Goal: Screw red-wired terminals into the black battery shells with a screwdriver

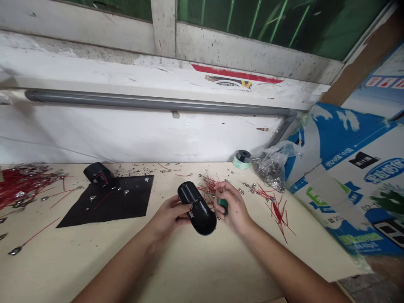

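Indoors, pale table (202, 273); left hand (166, 217) holds black tube (197, 208), right hand (236, 211) green piece (223, 205).

Pale table (195, 269) — on it black sheet (107, 204), red wires (279, 210), tape roll (242, 159), plastic bag (272, 168).

Glossy black tube (197, 208) tilted, open end toward camera; small green piece (223, 205) just right.

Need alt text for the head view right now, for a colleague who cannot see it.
Left hand grips a black tube at a pale table; right hand pinches a small green piece beside it. Red wires lie scattered around.
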`<state>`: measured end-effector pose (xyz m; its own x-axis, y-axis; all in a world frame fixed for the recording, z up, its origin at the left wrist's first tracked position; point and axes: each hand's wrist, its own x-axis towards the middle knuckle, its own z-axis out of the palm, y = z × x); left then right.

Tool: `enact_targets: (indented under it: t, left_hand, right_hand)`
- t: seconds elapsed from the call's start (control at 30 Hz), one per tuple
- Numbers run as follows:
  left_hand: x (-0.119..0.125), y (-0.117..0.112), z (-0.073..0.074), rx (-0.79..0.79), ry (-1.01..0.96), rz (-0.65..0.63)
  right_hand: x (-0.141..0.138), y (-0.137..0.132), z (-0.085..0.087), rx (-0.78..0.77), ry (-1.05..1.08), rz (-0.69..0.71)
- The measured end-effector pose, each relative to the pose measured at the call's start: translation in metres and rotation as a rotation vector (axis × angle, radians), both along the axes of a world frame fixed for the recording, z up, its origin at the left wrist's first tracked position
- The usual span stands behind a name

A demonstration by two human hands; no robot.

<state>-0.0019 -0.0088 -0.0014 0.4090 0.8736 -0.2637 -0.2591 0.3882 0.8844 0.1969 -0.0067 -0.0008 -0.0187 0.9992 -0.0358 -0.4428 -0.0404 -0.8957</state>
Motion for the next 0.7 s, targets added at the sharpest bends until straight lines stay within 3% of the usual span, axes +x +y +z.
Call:
enact_targets:
  t: [0.3, 0.4, 0.57, 0.7]
  left_hand:
    - [0.000, -0.001, 0.006, 0.012, -0.003, -0.010]
    - [0.002, -0.003, 0.008, -0.004, -0.014, -0.015]
    - [0.006, -0.008, 0.006, -0.013, -0.018, -0.036]
    - [0.007, -0.009, 0.001, -0.039, -0.024, -0.023]
  right_hand:
    - [0.000, 0.005, -0.003, 0.113, -0.408, -0.013]
    - [-0.004, 0.000, 0.000, 0.127, -0.482, 0.066]
    - [-0.010, -0.005, -0.003, 0.258, -0.642, -0.006]
    - [-0.009, -0.005, -0.003, 0.274, -0.642, 0.081]
